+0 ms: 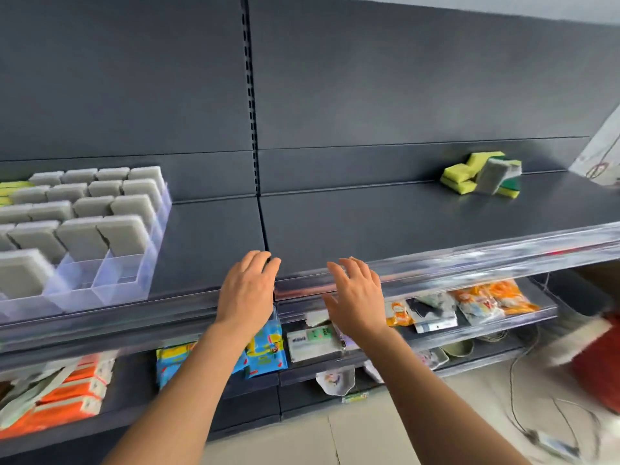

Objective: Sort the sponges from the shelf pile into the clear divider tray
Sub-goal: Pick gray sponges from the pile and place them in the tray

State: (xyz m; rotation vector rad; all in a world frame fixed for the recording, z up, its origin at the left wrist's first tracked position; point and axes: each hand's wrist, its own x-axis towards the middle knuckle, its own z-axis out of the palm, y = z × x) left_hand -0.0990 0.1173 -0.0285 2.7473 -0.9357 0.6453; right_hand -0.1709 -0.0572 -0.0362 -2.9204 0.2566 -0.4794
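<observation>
Both hands, left hand (pixel 247 292) and right hand (pixel 356 297), hover empty with fingers spread. The sponge pile (pixel 483 175) lies far right of the divider tray (pixel 127 280), nearer the right hand.

The clear divider tray (pixel 117 286) runs off the picture's left edge, so no telling how many compartments it has, and the yellow sponges (pixel 10 186) by it get chopped there too. In the sponge pile (pixel 483 176) at the shelf's (pixel 369 223) back right, a grey sponge (pixel 495 177) covers most of a green-and-yellow sponge (pixel 510 190). The front rail (pixel 503 260) smears toward its right end. The red thing (pixel 597 364) at the right edge is pure blur. The left forearm (pixel 201 357) hides part of the blue packets (pixel 268 347); their print's too small to read.
</observation>
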